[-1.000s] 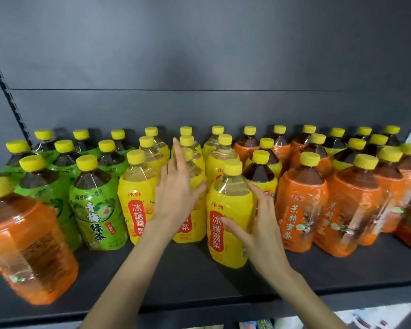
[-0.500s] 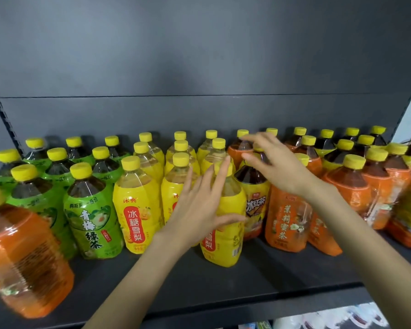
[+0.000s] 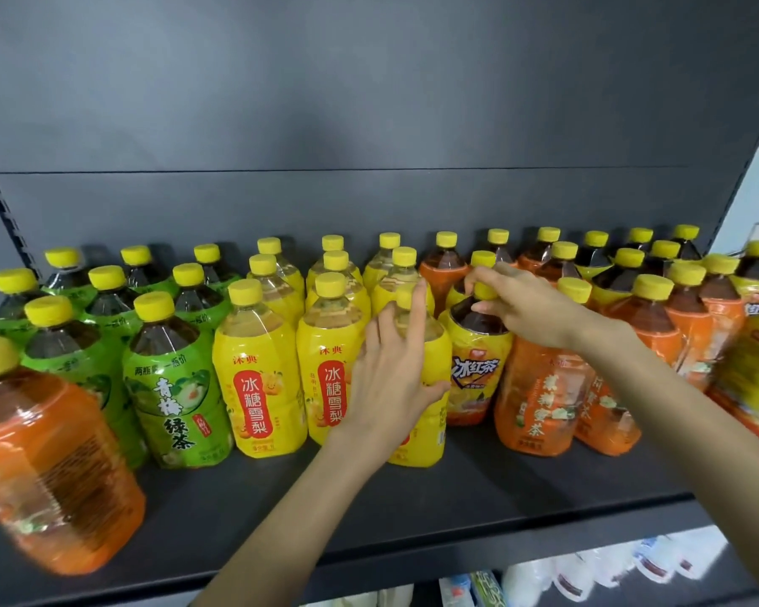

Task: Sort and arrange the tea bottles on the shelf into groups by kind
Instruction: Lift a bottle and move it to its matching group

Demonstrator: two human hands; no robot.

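Observation:
Yellow-capped tea bottles stand in rows on a dark shelf [image 3: 456, 510]: green-label bottles [image 3: 176, 387] on the left, yellow pear-drink bottles [image 3: 259, 387] in the middle, orange-label bottles [image 3: 540, 396] to the right. My left hand [image 3: 391, 374] holds the front pear-drink bottle [image 3: 432, 440], fingers up its side and thumb across its front. Right beside it stands a dark iced black tea bottle [image 3: 474, 374] with a yellow label. My right hand [image 3: 522, 308] grips that bottle at its neck and cap.
A lone orange-label bottle [image 3: 49, 453] stands close at the shelf's front left, blurred. More yellow-label dark tea bottles [image 3: 754, 374] sit at the far right. A bare strip of shelf runs along the front edge. Packaged goods [image 3: 588, 576] show on the level below.
My left hand shifted from the second-row pear-drink bottle onto the front one. My right hand left that front bottle's side, rose over the rows and closed on the iced black tea bottle's neck.

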